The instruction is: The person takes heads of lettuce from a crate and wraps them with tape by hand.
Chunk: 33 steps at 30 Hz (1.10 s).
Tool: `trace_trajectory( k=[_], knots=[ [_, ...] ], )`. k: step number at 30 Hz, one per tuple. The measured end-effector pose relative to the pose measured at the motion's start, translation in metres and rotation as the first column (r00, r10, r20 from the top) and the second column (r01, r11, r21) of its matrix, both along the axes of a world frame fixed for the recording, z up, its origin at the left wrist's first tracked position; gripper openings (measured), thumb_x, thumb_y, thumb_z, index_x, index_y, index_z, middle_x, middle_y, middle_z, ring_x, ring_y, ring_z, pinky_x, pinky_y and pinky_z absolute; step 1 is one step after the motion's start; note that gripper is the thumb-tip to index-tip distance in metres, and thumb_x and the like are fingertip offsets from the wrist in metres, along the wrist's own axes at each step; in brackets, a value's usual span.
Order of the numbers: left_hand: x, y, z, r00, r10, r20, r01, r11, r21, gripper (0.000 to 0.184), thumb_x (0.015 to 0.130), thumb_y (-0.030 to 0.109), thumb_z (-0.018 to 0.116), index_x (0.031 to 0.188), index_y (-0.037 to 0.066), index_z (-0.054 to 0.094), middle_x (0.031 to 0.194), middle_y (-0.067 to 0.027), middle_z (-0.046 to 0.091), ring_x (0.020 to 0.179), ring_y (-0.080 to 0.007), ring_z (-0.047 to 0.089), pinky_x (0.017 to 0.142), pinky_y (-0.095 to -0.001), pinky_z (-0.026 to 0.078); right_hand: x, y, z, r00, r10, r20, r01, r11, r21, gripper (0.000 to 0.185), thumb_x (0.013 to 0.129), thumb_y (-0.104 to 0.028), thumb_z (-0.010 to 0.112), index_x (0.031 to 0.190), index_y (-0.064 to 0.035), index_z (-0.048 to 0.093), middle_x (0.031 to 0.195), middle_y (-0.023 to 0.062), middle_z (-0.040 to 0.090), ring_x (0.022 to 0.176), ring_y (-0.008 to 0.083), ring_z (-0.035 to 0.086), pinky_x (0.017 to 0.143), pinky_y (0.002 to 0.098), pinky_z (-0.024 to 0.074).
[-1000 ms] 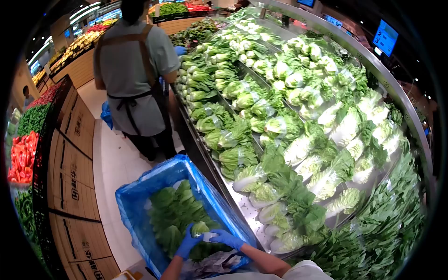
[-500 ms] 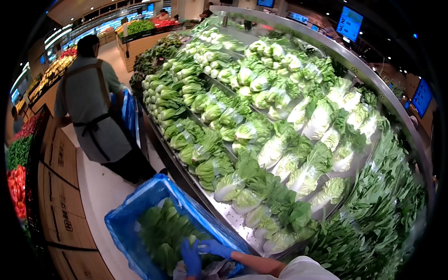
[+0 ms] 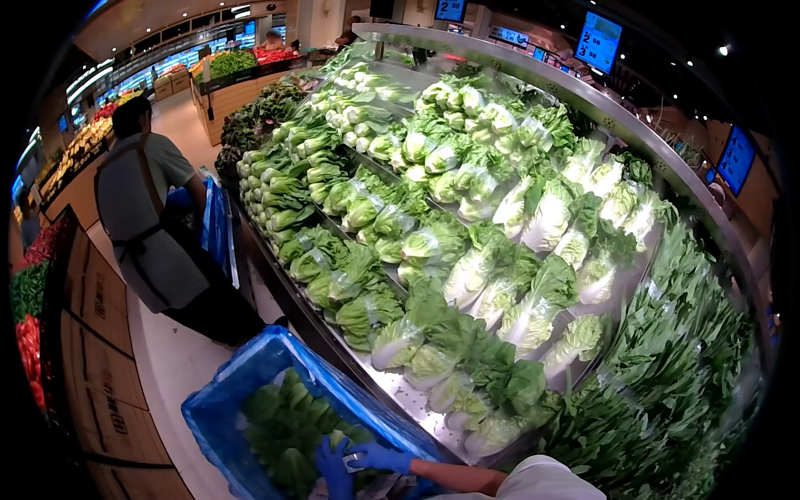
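Both my hands, in blue gloves, are close together over the near end of a blue-lined crate (image 3: pixel 218 385). Dark leafy green vegetables (image 3: pixel 287 421) fill part of the crate. My left hand (image 3: pixel 335 471) is closed around a leafy green vegetable, whose pale end (image 3: pixel 337 438) shows above the fingers. From the right, my right hand (image 3: pixel 383 457) reaches in with fingers bent beside the left one; a small whitish patch shows at its fingertips, too small to name. Crumpled clear wrapping (image 3: pixel 385 485) lies under my hands.
A sloped metal display (image 3: pixel 400 387) beside the crate bears rows of Chinese cabbage (image 3: pixel 533 312), bok choy (image 3: pixel 271 187) and long leafy greens (image 3: pixel 658 392). A person in an apron (image 3: pixel 154 217) bends over another blue-lined crate (image 3: pixel 218 229). Wooden produce stands (image 3: pixel 100 350) line the left.
My view has shifted slightly, so the display sits further left. The person in the apron has bent lower toward the other crate. My hands remain together over the greens.
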State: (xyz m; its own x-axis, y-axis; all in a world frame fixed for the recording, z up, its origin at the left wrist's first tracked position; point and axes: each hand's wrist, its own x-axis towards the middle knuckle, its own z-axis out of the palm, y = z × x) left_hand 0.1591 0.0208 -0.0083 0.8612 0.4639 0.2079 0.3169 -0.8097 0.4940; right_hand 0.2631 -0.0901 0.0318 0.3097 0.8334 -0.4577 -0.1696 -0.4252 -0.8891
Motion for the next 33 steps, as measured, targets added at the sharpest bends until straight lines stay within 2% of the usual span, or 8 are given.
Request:
trace_trajectory(
  k=[12,15,18,26,29,30,31,33],
  knots=[
    [0.006,0.006,0.028,0.995,0.007,-0.099,0.005,0.992,0.123,0.054,0.069,0.016,0.061,0.121,0.012,0.048,0.128,-0.0243,0.037,0.111,-0.0409,0.042,0.091,-0.0465,0.037,-0.053,0.009,0.104,0.981,-0.012,-0.195,0.057,0.972,0.227,0.04,0.081,-0.025,0.062,0.111,0.0003,0.054,0.096,0.0065,0.06,0.085,0.0151,0.057,0.079,0.0253,0.046],
    [0.001,-0.004,0.005,0.955,0.215,0.203,-0.077,0.844,-0.531,0.052,0.072,0.024,0.06,0.12,0.007,0.05,0.132,-0.0203,0.036,0.115,-0.0368,0.041,0.095,-0.0469,0.033,-0.031,0.004,0.121,0.955,-0.148,-0.255,0.198,0.964,0.179,0.035,0.082,-0.021,0.06,0.11,-0.0008,0.056,0.093,0.0047,0.06,0.082,0.0153,0.058,0.076,0.0236,0.0476],
    [-0.023,0.003,0.025,0.977,-0.179,-0.112,0.197,0.963,0.181,0.041,0.079,0.02,0.048,0.117,0.007,0.052,0.131,-0.0143,0.04,0.121,-0.0307,0.038,0.099,-0.0518,0.026,-0.008,-0.022,0.142,0.932,-0.351,-0.09,0.349,0.936,-0.037,0.036,0.08,-0.02,0.064,0.108,-0.0003,0.056,0.092,0.0046,0.059,0.082,0.0126,0.055,0.073,0.0242,0.0471],
    [-0.03,0.014,0.035,0.969,-0.116,-0.218,0.147,0.98,0.132,0.052,0.079,0.037,0.054,0.121,0.006,0.047,0.132,-0.0161,0.039,0.123,-0.0307,0.035,0.102,-0.0537,0.02,-0.021,-0.082,0.095,0.741,-0.627,-0.241,0.596,0.779,-0.193,0.02,0.076,-0.019,0.066,0.087,-0.005,0.058,0.077,0.003,0.057,0.066,0.0095,0.055,0.059,0.0215,0.0453],
    [-0.038,0.05,-0.022,0.987,-0.103,-0.126,0.155,0.831,0.535,0.058,0.082,0.041,0.052,0.123,0.001,0.043,0.131,-0.0216,0.038,0.123,-0.036,0.034,0.102,-0.0514,0.021,-0.027,-0.083,0.092,0.712,-0.662,-0.235,0.636,0.749,-0.186,0.016,0.077,-0.019,0.064,0.084,-0.0061,0.059,0.075,0.0013,0.057,0.065,0.0079,0.054,0.058,0.0206,0.0432],
    [-0.041,0.058,-0.036,0.985,0.11,-0.13,-0.106,0.994,0.04,0.059,0.084,0.041,0.05,0.123,-0.002,0.041,0.13,-0.0239,0.038,0.123,-0.0371,0.034,0.102,-0.048,0.023,-0.028,-0.082,0.095,0.673,-0.679,-0.293,0.654,0.731,-0.194,0.017,0.076,-0.017,0.066,0.086,-0.006,0.059,0.077,0.0012,0.058,0.065,0.0079,0.054,0.058,0.0211,0.0441],
    [-0.041,0.058,-0.032,0.925,0.291,-0.243,-0.373,0.81,-0.452,0.06,0.086,0.042,0.047,0.123,-0.005,0.039,0.129,-0.0262,0.039,0.123,-0.0382,0.034,0.102,-0.0445,0.026,-0.028,-0.085,0.098,0.634,-0.692,-0.345,0.668,0.715,-0.205,0.018,0.075,-0.015,0.069,0.088,-0.006,0.06,0.078,0.001,0.058,0.065,0.0079,0.054,0.058,0.0216,0.045],
    [-0.042,0.049,-0.022,0.922,0.342,-0.183,-0.386,0.755,-0.53,0.064,0.088,0.044,0.043,0.124,-0.009,0.036,0.126,-0.0293,0.039,0.12,-0.0384,0.037,0.099,-0.039,0.031,-0.027,-0.088,0.085,0.646,-0.696,-0.314,0.671,0.714,-0.201,0.019,0.075,-0.015,0.068,0.089,-0.006,0.06,0.078,0.0014,0.059,0.066,0.008,0.055,0.058,0.0215,0.0453]
  ],
)
